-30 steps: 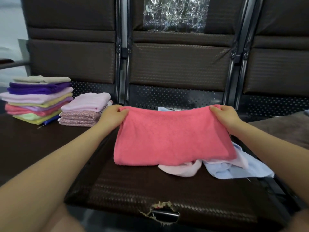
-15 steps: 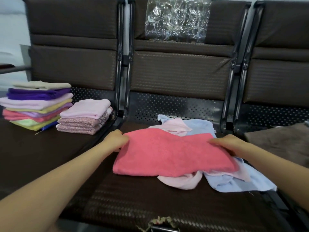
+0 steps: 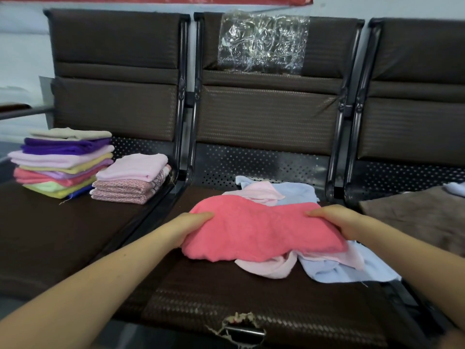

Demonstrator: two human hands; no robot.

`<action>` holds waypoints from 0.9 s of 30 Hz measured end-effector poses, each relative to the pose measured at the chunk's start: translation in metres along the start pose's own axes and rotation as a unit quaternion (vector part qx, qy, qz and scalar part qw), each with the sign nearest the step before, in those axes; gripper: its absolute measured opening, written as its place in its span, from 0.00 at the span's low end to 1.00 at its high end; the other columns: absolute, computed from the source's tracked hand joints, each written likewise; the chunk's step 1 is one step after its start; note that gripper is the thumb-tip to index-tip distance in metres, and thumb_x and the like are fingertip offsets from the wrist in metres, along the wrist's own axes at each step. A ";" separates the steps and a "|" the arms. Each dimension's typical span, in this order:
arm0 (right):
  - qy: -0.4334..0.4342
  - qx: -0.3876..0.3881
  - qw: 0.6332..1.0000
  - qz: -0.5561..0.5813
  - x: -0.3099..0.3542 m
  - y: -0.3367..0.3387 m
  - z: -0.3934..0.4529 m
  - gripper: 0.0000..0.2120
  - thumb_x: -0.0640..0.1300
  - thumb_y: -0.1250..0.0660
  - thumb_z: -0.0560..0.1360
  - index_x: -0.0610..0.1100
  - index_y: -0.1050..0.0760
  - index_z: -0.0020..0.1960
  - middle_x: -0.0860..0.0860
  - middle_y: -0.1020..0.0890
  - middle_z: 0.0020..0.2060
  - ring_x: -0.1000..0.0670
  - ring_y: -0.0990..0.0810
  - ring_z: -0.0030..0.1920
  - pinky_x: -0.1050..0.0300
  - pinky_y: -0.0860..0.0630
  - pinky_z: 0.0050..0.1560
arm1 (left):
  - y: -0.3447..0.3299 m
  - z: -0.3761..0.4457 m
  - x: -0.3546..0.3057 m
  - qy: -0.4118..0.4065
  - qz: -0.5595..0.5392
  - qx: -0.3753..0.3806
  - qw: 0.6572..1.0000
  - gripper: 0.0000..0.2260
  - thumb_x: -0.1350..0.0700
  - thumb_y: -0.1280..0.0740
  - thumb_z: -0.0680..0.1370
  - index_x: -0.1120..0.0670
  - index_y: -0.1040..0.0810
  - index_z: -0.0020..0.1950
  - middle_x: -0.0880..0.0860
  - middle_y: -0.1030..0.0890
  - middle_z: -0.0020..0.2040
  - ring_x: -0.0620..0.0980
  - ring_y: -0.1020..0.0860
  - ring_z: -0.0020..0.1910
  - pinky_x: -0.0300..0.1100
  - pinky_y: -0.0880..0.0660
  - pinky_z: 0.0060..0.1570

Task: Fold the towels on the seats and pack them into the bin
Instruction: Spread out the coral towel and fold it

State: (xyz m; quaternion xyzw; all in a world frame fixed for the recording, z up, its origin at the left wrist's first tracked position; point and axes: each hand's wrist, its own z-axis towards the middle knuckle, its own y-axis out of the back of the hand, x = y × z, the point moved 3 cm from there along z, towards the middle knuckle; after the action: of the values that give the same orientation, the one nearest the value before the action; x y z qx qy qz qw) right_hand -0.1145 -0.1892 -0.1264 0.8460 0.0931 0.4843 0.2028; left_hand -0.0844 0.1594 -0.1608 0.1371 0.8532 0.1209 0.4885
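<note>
Head view: folded coral-pink towel [image 3: 261,233]

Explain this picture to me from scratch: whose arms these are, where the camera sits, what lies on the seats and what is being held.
There is no machine here. A person wears a wide-angle camera on the head, looking forward and down, so the two bare arms coming in from the bottom are their own. The left hand and the right hand each grip one end of a coral pink towel, which lies folded over on the middle seat. Under it lie loose cloths not yet folded: a pale pink towel and a light blue towel. On the seat to the left stand two finished piles: a tall stack of folded towels in many colours and a smaller stack beside it. A brown cloth lies on the right seat. No bin is in view.
</note>
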 end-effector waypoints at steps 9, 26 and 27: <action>0.144 -0.109 0.983 0.039 0.016 0.007 -0.009 0.05 0.41 0.36 0.79 0.43 0.23 0.47 0.45 0.20 0.42 0.45 0.23 0.44 0.54 0.26 0.45 | 0.008 -0.003 -0.001 0.066 -0.150 0.056 0.985 0.20 0.48 0.28 0.73 0.56 0.23 0.61 0.57 0.19 0.54 0.57 0.21 0.53 0.47 0.25 0.45; 0.048 -0.060 0.969 0.236 0.044 -0.029 -0.003 0.13 0.45 0.36 0.78 0.38 0.25 0.58 0.41 0.18 0.47 0.44 0.20 0.44 0.54 0.24 0.40 | 0.024 0.007 -0.005 -0.082 -0.142 -0.037 0.986 0.14 0.57 0.42 0.82 0.63 0.26 0.64 0.59 0.21 0.55 0.56 0.23 0.51 0.45 0.27 0.53; 0.054 -0.069 0.968 0.234 0.049 -0.035 -0.002 0.15 0.47 0.34 0.76 0.38 0.24 0.57 0.40 0.18 0.48 0.43 0.19 0.45 0.53 0.23 0.42 | 0.025 0.008 -0.002 -0.074 -0.133 -0.042 0.987 0.14 0.57 0.43 0.83 0.63 0.26 0.63 0.59 0.22 0.54 0.55 0.24 0.51 0.44 0.28 0.52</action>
State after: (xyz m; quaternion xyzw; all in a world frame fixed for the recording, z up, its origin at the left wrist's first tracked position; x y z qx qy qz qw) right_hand -0.0897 -0.1401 -0.1025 0.8006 -0.1303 0.5688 0.1363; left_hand -0.0737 0.1828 -0.1549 0.0106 0.8194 0.0797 0.5676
